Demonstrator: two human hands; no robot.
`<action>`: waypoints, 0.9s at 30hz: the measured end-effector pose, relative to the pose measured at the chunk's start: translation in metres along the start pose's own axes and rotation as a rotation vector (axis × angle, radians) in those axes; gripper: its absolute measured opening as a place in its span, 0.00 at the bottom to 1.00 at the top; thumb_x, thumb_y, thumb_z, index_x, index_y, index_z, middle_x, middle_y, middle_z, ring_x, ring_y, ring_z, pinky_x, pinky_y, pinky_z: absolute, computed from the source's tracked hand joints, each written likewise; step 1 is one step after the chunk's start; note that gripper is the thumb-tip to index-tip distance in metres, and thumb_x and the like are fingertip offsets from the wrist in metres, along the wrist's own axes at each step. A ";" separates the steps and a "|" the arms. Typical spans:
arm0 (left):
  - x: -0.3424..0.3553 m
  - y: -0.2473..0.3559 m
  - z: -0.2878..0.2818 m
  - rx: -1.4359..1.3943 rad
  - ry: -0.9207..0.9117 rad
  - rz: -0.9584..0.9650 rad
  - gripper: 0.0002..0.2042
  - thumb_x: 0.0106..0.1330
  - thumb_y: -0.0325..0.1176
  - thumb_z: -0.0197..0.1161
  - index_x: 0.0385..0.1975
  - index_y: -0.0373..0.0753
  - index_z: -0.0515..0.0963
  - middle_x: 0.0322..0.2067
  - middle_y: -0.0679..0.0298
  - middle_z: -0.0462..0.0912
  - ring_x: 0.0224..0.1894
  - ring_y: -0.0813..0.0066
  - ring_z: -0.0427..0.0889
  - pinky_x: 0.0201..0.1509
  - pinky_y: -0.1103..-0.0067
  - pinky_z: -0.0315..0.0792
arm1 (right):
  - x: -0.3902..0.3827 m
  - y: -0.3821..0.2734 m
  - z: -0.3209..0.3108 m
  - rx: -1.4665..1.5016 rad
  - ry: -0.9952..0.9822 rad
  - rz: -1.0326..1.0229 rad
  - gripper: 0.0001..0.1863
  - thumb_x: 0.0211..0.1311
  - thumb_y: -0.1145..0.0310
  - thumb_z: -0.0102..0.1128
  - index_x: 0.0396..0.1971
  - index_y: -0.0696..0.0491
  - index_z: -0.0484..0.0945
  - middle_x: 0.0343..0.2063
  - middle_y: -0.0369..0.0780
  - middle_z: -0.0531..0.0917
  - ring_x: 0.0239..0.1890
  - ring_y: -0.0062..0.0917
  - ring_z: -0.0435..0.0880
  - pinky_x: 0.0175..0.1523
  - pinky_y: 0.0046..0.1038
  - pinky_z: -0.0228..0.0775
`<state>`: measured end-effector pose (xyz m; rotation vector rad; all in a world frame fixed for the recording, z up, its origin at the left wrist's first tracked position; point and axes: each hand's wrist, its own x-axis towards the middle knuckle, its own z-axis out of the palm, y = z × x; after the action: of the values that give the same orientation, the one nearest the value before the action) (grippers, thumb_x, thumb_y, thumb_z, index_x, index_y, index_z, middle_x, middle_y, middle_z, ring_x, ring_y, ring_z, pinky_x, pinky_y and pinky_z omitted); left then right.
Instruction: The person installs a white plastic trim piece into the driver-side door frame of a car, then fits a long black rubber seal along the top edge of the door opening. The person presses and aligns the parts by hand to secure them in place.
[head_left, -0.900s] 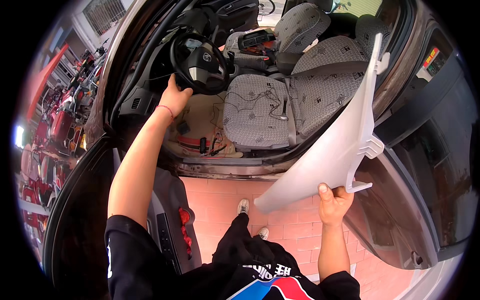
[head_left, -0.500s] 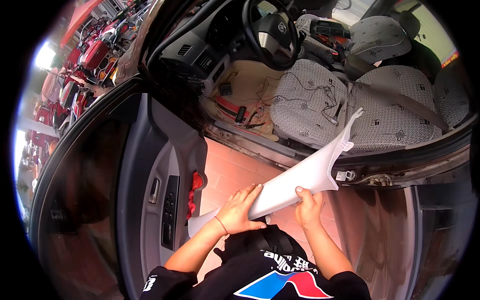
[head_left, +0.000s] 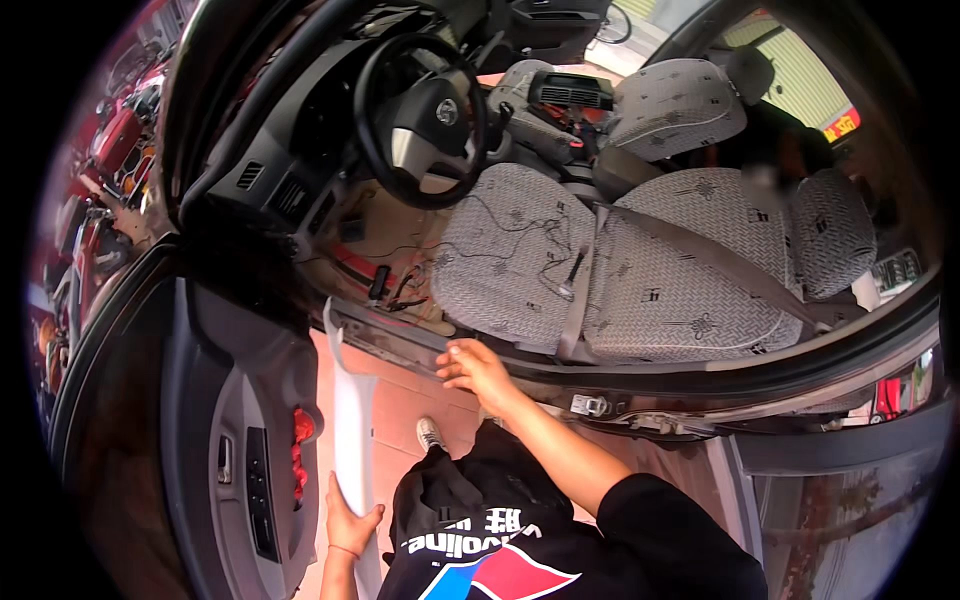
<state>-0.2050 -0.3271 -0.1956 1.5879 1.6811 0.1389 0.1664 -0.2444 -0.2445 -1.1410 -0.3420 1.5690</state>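
A long, pale grey plastic pillar trim panel (head_left: 350, 425) stands roughly upright beside the open car door. Gripping its lower part is my left hand (head_left: 348, 525), its fingers behind the panel and its thumb on the near side. The panel's narrow, hooked tip points away from me, close to the door's far end. My right hand (head_left: 478, 375) is off the panel and empty. Its fingers are loosely stretched toward the left, in front of the door sill and the driver's seat (head_left: 515, 270).
The open door (head_left: 215, 430) with its red bundle (head_left: 301, 450) bounds the left side. Ahead are the steering wheel (head_left: 420, 120) and loose black cables (head_left: 545, 235) on the seat. A seat belt (head_left: 700, 255) crosses the seatback. A metal latch (head_left: 590, 405) juts from the sill.
The trim panel has swung from a slant toward the seat to upright at the left, carried by my left hand. My right hand has let go of it and reached forward. The view has shifted right.
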 end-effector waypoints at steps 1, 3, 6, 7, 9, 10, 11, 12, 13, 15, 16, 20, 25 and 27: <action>-0.002 -0.013 0.012 0.045 0.051 0.005 0.58 0.45 0.33 0.78 0.75 0.30 0.45 0.65 0.38 0.64 0.65 0.44 0.70 0.70 0.64 0.67 | 0.009 -0.010 0.001 -0.112 -0.006 0.028 0.17 0.76 0.60 0.55 0.54 0.56 0.71 0.44 0.42 0.83 0.43 0.27 0.84 0.45 0.30 0.79; -0.002 -0.029 0.042 -0.003 0.083 -0.006 0.57 0.46 0.32 0.78 0.75 0.31 0.46 0.67 0.37 0.62 0.69 0.44 0.66 0.73 0.64 0.62 | 0.026 -0.022 -0.014 -0.241 -0.020 0.067 0.17 0.77 0.59 0.55 0.53 0.56 0.72 0.42 0.39 0.83 0.39 0.23 0.85 0.42 0.27 0.79; -0.011 -0.062 0.065 -0.072 0.111 -0.091 0.58 0.45 0.31 0.79 0.75 0.30 0.46 0.67 0.37 0.62 0.69 0.43 0.65 0.74 0.63 0.60 | 0.042 -0.029 -0.021 -0.269 -0.091 0.097 0.16 0.77 0.59 0.54 0.51 0.56 0.73 0.39 0.38 0.83 0.35 0.20 0.84 0.38 0.25 0.78; -0.009 -0.065 0.072 -0.092 0.100 -0.135 0.58 0.45 0.32 0.79 0.75 0.29 0.46 0.66 0.37 0.63 0.68 0.44 0.65 0.73 0.63 0.61 | 0.052 -0.030 -0.023 -0.279 -0.094 0.098 0.14 0.77 0.60 0.54 0.49 0.56 0.75 0.38 0.37 0.83 0.33 0.20 0.84 0.37 0.25 0.78; -0.012 -0.050 0.088 -0.151 0.128 -0.135 0.57 0.47 0.32 0.78 0.75 0.30 0.46 0.66 0.37 0.62 0.68 0.44 0.67 0.72 0.64 0.63 | 0.070 -0.039 -0.031 -0.311 -0.102 0.099 0.14 0.76 0.60 0.54 0.49 0.56 0.75 0.36 0.37 0.82 0.33 0.19 0.83 0.35 0.24 0.77; -0.018 -0.035 0.087 -0.174 0.155 -0.155 0.56 0.47 0.32 0.78 0.75 0.30 0.46 0.66 0.37 0.62 0.68 0.44 0.67 0.72 0.64 0.64 | 0.079 -0.039 -0.029 -0.321 -0.125 0.114 0.15 0.75 0.60 0.54 0.48 0.56 0.75 0.35 0.36 0.82 0.32 0.19 0.83 0.34 0.23 0.76; -0.013 -0.023 0.082 -0.181 0.124 -0.177 0.56 0.48 0.32 0.78 0.75 0.30 0.46 0.66 0.36 0.62 0.68 0.43 0.67 0.72 0.64 0.64 | 0.084 -0.043 -0.035 -0.348 -0.096 0.101 0.15 0.75 0.60 0.55 0.48 0.56 0.75 0.35 0.37 0.82 0.32 0.19 0.83 0.33 0.23 0.76; -0.011 -0.015 0.076 -0.189 0.112 -0.230 0.56 0.48 0.33 0.78 0.75 0.29 0.46 0.66 0.36 0.62 0.68 0.43 0.67 0.72 0.65 0.64 | 0.091 -0.044 -0.036 -0.390 -0.074 0.108 0.14 0.74 0.62 0.55 0.47 0.57 0.76 0.35 0.37 0.82 0.31 0.20 0.82 0.33 0.24 0.76; -0.012 -0.014 0.069 -0.150 0.106 -0.252 0.56 0.48 0.35 0.79 0.75 0.29 0.46 0.65 0.36 0.64 0.68 0.43 0.68 0.72 0.66 0.64 | 0.101 -0.038 -0.044 -0.472 -0.075 0.070 0.13 0.72 0.64 0.56 0.47 0.58 0.76 0.34 0.38 0.83 0.30 0.20 0.82 0.33 0.23 0.75; -0.007 -0.009 0.056 -0.048 0.114 -0.281 0.57 0.48 0.40 0.79 0.75 0.31 0.47 0.63 0.38 0.68 0.64 0.45 0.73 0.68 0.66 0.69 | 0.123 -0.030 -0.062 -0.695 -0.067 0.040 0.12 0.70 0.67 0.57 0.47 0.58 0.77 0.33 0.37 0.83 0.29 0.20 0.81 0.32 0.23 0.73; -0.007 -0.002 0.048 -0.055 0.096 -0.326 0.57 0.47 0.41 0.79 0.75 0.32 0.47 0.62 0.39 0.69 0.62 0.45 0.75 0.66 0.65 0.71 | 0.129 -0.029 -0.073 -0.736 -0.053 0.034 0.11 0.69 0.68 0.57 0.46 0.59 0.77 0.33 0.37 0.83 0.29 0.20 0.80 0.31 0.23 0.73; -0.007 -0.010 0.042 -0.036 0.129 -0.333 0.58 0.45 0.42 0.79 0.75 0.34 0.48 0.57 0.41 0.72 0.59 0.46 0.77 0.63 0.64 0.74 | 0.150 -0.059 -0.081 -0.825 0.085 0.129 0.12 0.69 0.71 0.52 0.49 0.58 0.76 0.35 0.39 0.83 0.30 0.21 0.83 0.32 0.24 0.77; -0.012 -0.009 0.034 -0.073 0.141 -0.312 0.55 0.45 0.41 0.77 0.75 0.38 0.51 0.54 0.42 0.73 0.55 0.44 0.78 0.60 0.62 0.74 | 0.201 -0.098 0.008 -0.919 -0.013 -0.002 0.15 0.68 0.67 0.57 0.51 0.58 0.77 0.38 0.37 0.84 0.36 0.20 0.82 0.37 0.23 0.76; -0.016 -0.008 0.032 -0.071 0.158 -0.242 0.55 0.45 0.41 0.77 0.75 0.37 0.51 0.53 0.42 0.73 0.55 0.44 0.78 0.60 0.62 0.74 | 0.232 -0.099 0.048 -0.995 -0.089 -0.050 0.18 0.67 0.67 0.59 0.53 0.60 0.76 0.40 0.39 0.84 0.40 0.21 0.83 0.40 0.24 0.76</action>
<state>-0.1942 -0.3567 -0.2143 1.3383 1.9544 0.2018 0.2048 0.0089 -0.2601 -1.7709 -1.2939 1.4069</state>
